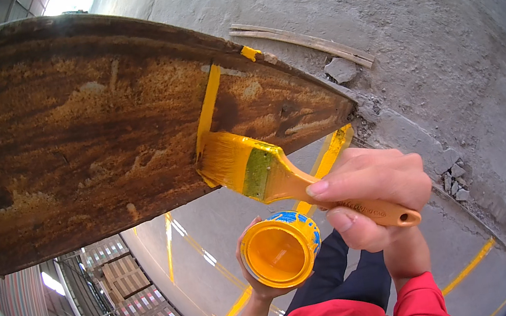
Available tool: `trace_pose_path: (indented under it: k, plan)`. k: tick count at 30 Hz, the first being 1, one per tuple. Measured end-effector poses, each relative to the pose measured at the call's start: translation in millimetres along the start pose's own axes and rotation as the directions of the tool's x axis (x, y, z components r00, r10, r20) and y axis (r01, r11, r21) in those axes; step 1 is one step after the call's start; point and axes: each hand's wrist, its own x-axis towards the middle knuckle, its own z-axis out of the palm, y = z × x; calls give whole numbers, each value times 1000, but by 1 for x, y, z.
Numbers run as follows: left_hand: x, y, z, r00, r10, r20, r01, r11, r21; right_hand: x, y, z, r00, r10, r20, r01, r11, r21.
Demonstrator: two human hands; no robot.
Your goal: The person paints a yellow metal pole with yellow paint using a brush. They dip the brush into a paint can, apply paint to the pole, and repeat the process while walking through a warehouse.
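Fingers (334,180) of my right hand (371,196) are wrapped tight round the brush (268,175) handle, thumb pressed along its near side, index laid over the top. Handle's butt end pokes out past the palm to the right. Brush is wood w/ a greenish ferrule, bristles loaded w/ yellow paint and pressed flat vs. the lower edge of the beam (82,137), right at the foot of a yellow stripe (207,109) that runs up across the rusty face. A small yellow dab sits at the beam's top edge, approx. in line w/ the stripe.

Left hand (259,283) is below and just left of the right one, cupped under a paint can (281,250); fingers curl round its back, mostly hidden by the can, so I see only thumb side and a fingertip at the rim. Can is open, tilted toward me, yellow inside, blue on its outer wall. It sits near the brush handle, not touching it.

Beam is heavily rusted, brown-orange, filling the upper left. Behind it: concrete floor (415,25), wood slats (307,40) near a rubble chunk, more stones at right. Red sleeves and dark trousers at the bottom edge.
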Motion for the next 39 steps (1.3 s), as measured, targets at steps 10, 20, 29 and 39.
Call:
trace_pose_path:
  k: [10,20,29,39]
  plan:
    - [1,3,-3,998,20,59,-27,994,110,2,2,0,1000,-6,-8,6,1000,14]
    - [0,-2,-1,999,27,21,-27,1000,4,0,1,3,999,-36,-16,36,999,-11]
    - [-11,-6,-7,998,-50,40,49,999,23,-7,0,8,999,-45,10,46,997,-60]
    - [-7,0,-5,999,17,44,-19,999,44,-23,-2,21,986,-166,-29,153,953,-261]
